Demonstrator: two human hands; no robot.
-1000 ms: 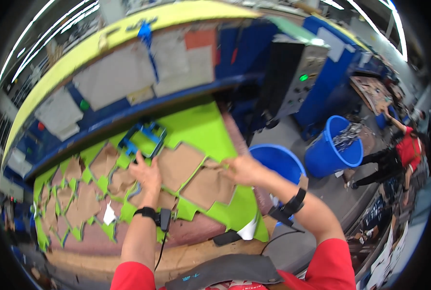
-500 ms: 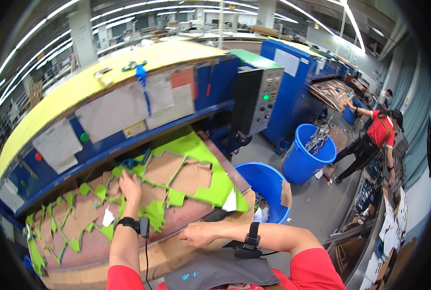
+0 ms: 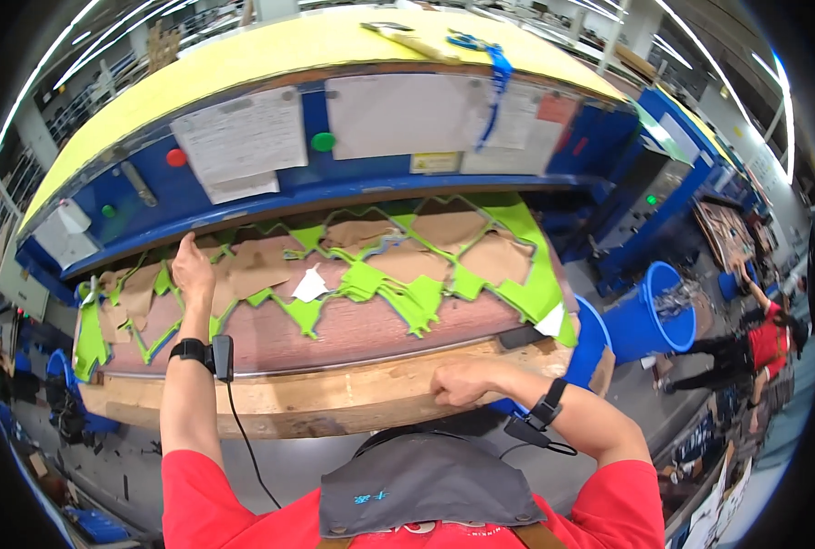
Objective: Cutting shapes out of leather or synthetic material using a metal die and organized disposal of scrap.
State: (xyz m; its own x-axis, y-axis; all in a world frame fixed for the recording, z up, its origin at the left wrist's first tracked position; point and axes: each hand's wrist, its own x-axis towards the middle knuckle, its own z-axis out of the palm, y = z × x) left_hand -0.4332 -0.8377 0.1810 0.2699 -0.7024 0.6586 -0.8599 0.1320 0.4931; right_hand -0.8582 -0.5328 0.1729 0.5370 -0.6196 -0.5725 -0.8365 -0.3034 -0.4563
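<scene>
My left hand (image 3: 192,268) reaches over the left part of the bed, its fingers drawn together at the far edge of the cut material. Whatever it may pinch is too small to make out. Around it lies a bright green sheet (image 3: 512,216), cut into a web of zigzag strips. Flat brown pieces (image 3: 494,256) fill many of its gaps, and a torn white scrap (image 3: 310,285) rests near the middle. My right hand (image 3: 462,381) is curled closed with nothing visible in it, at the bed's wooden front edge (image 3: 334,394).
A blue machine body (image 3: 316,114) with a yellow top (image 3: 270,50) spans the far side. Its control box (image 3: 641,197) shows a green light. Blue bins (image 3: 668,306) stand at the right, beyond them a person in red (image 3: 766,350). A dark cable (image 3: 243,439) hangs from my left wrist.
My view has swung left. My left hand has moved leftward along the cut sheet, and its fingers have come together. My right hand stays curled by the wooden edge.
</scene>
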